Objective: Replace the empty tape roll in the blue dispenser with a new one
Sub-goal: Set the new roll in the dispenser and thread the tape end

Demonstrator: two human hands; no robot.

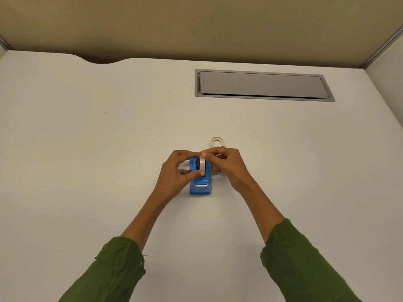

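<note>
The blue dispenser (201,186) stands on the white desk, its cutter end toward me. A clear tape roll (202,164) stands upright in its cradle. My left hand (177,172) grips the roll from the left, thumb on its front and fingers over its top. My right hand (226,165) pinches the top of the roll from the right, and its lower fingers rest beside the dispenser. A thin whitish ring, an empty tape core (217,142), lies flat on the desk just beyond my right hand.
A grey cable-tray lid (261,85) is set flush into the desk (87,149) at the back right. A tan partition wall (196,25) runs along the desk's far edge, with a metal frame post (383,46) at the right corner.
</note>
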